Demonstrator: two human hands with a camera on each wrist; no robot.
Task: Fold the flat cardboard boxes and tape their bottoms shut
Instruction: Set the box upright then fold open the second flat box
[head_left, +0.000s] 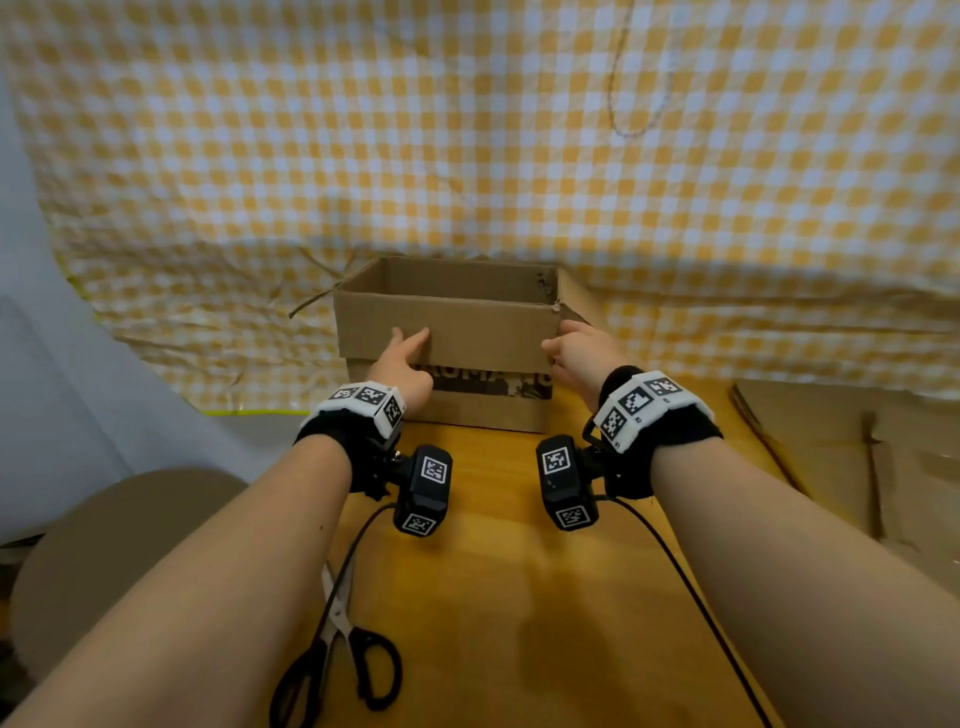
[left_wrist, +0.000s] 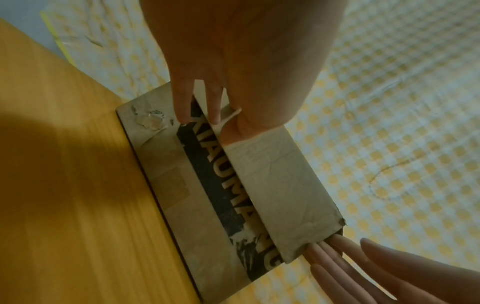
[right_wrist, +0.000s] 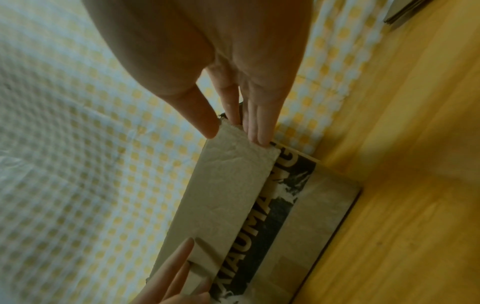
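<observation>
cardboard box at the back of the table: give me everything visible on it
The cardboard box is plain brown corrugated, standing upright and open-topped on the wooden table against the checked cloth. Its near top flap is folded down outside, covering part of a dark printed band. The left hand and right hand touch that flap.

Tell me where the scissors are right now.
In the head view the scissors lie on the wooden table at the near left, under the left forearm, well short of the box.
</observation>
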